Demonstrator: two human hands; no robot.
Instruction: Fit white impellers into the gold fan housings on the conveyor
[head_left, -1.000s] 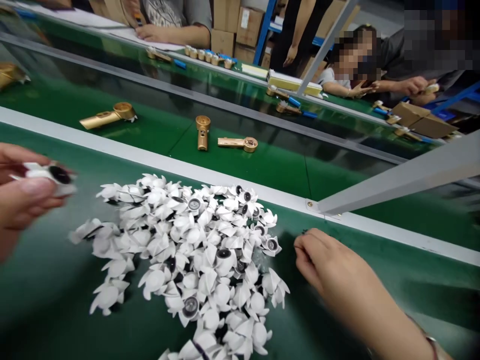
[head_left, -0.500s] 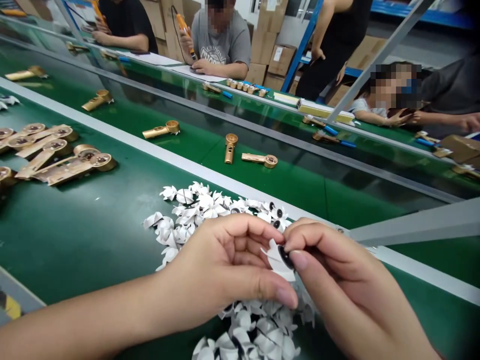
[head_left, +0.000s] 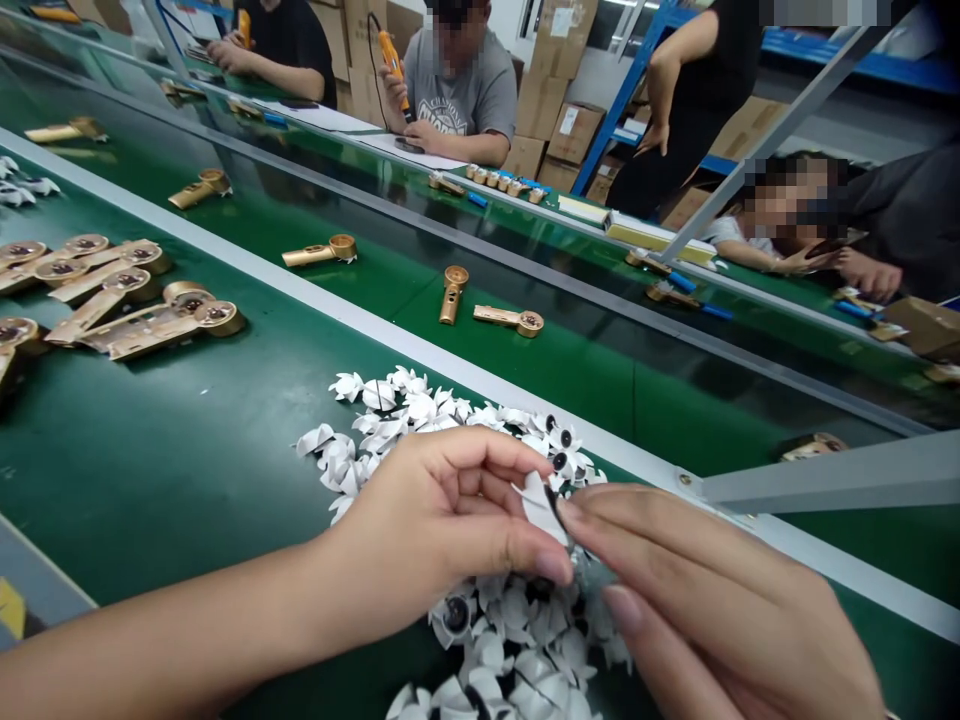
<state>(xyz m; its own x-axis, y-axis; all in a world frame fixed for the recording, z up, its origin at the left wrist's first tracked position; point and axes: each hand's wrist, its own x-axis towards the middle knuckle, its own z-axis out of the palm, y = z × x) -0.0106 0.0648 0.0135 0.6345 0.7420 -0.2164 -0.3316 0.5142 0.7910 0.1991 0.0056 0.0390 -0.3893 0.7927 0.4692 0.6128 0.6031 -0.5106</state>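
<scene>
Looking down, you have the green bench [head_left: 150,470] filling the lower half of your view. A grey rail [head_left: 300,300] bounds it, running from 10 o'clock to 4 o'clock. Beyond the rail the green conveyor belt [head_left: 615,380] runs the same way. At 12 o'clock, on the far side, a seated person in a grey shirt [head_left: 465,95] holds an orange tool [head_left: 394,60].

The heap of white fan wheels [head_left: 405,410] lies on the bench from the centre down to 6 o'clock, partly hidden under your hands. At 9 o'clock a cluster of gold casings [head_left: 112,300] lies flat on the bench, well apart from the heap. Three single gold casings [head_left: 450,292] lie on the belt near 12 o'clock.

Your left hand [head_left: 442,520] comes in from 8 o'clock and sits over the heap. Its thumb and curled fingers are pinched together on one white fan wheel [head_left: 541,505], held just above the heap at the centre of the view. Your right hand [head_left: 697,600] reaches in from 4 o'clock with its fingers stretched nearly straight. The tip of its forefinger touches the right side of that fan wheel. Its thumb lies lower, at about 5 o'clock from the piece and apart from it, so this hand is not clamped on anything.
</scene>
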